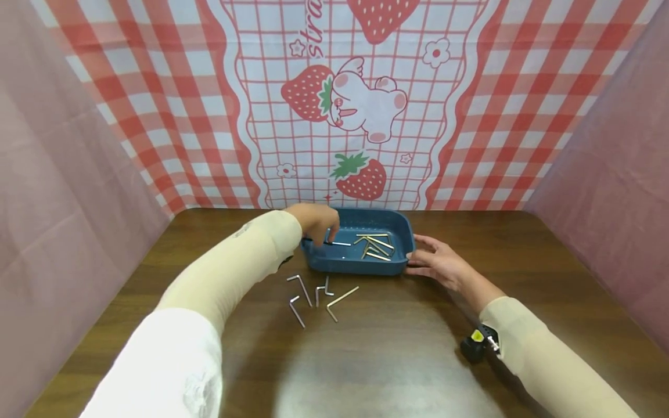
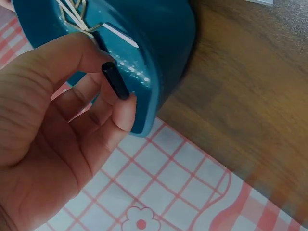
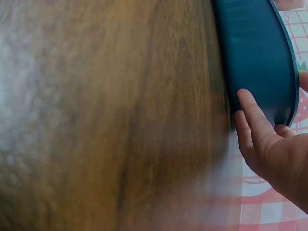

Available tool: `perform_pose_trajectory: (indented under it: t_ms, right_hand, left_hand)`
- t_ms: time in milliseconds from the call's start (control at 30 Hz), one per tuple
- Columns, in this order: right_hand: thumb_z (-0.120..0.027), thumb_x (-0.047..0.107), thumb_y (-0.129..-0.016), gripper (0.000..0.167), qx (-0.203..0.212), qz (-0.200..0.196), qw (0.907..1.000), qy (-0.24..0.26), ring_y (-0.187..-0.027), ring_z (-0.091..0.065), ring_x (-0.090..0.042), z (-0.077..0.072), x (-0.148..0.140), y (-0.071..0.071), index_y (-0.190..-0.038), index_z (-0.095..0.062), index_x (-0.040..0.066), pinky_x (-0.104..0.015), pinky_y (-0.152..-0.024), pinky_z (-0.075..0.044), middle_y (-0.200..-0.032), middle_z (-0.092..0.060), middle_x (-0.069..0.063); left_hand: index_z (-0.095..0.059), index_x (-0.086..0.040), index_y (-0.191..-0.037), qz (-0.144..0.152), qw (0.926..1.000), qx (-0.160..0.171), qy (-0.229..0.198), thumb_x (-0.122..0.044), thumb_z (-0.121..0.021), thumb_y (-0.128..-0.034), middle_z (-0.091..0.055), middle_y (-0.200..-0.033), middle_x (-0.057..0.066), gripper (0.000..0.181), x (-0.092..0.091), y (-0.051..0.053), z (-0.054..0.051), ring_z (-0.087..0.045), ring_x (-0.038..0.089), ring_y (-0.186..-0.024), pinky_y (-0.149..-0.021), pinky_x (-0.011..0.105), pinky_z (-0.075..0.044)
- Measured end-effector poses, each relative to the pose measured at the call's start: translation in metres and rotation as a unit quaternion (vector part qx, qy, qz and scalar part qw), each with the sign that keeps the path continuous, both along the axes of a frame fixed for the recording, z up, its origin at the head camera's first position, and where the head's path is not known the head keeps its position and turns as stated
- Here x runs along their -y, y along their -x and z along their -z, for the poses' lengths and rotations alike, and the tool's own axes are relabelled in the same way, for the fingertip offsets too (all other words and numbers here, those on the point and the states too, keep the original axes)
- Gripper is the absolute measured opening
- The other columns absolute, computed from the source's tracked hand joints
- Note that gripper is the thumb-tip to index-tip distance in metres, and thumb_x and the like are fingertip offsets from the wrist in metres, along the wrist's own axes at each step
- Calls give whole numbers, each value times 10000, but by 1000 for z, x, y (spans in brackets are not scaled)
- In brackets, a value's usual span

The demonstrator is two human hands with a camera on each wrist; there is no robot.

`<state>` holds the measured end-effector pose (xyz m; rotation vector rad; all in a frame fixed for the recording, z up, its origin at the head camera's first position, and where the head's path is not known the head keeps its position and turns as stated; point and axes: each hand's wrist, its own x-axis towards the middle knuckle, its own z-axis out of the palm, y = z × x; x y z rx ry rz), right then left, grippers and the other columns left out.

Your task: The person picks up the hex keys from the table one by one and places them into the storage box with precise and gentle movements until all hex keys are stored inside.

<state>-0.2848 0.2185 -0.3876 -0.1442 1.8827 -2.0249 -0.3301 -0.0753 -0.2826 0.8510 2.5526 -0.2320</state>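
A blue tray (image 1: 360, 266) stands against the cloth backdrop. Over its left end, my left hand (image 1: 316, 220) pinches a slim black rod (image 2: 115, 81) between thumb and fingers; its exact kind does not show. Beyond those fingers a straight silver piece (image 1: 342, 244) lies in the tray. Several brass-coloured hex keys (image 1: 377, 244) lie crossed in the tray's right half. My right hand (image 1: 438, 264) holds the tray's right end, with fingers (image 3: 254, 113) against the outer wall and a fingertip at the rim. Several L-shaped hex keys (image 1: 300, 288) lie on the table before the tray.
The brown wooden table (image 1: 407, 348) spreads toward me in front of the tray. A strawberry-patterned cloth (image 1: 360, 116) hangs right behind the tray, and pink cloth walls (image 1: 63, 203) close off both sides. A black wrist device (image 1: 477, 346) sits under my right forearm.
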Motion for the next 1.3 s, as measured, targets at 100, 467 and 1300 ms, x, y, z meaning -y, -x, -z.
perform_pose_trajectory:
  t_ms: [100,467,1300]
  right_hand:
    - [-556,-28,-915,749,7,2,10000,22,-935,-637,-214,1,0,0,-1532,-131,-24,-466,-909,-511,-1312,-396,-283]
    - [-553,-26,-916,742,-48,-12,10000,45,-942,-636,-218,-1,0,0,-1525,-130,-41,-473,-922,-502,-1255,-461,-263]
    - [-541,-21,-923,735,78,-7,10000,60,-937,-630,-200,0,-1,0,-1534,-133,-17,-460,-920,-504,-1345,-365,-288]
  left_hand:
    - [-740,-133,-1017,-60,9998,124,120,33,-691,-750,-637,-985,10,318,1,0,4,-534,153,-764,-572,251,-455]
    - [-741,-94,-908,-183,9998,9,91,109,-597,-736,-657,-877,14,302,-2,3,14,-548,115,-557,-456,215,-452]
    - [-664,-75,-757,-765,9942,437,-623,64,-677,-745,-620,-740,35,140,7,3,5,-616,142,-531,-534,263,-557]
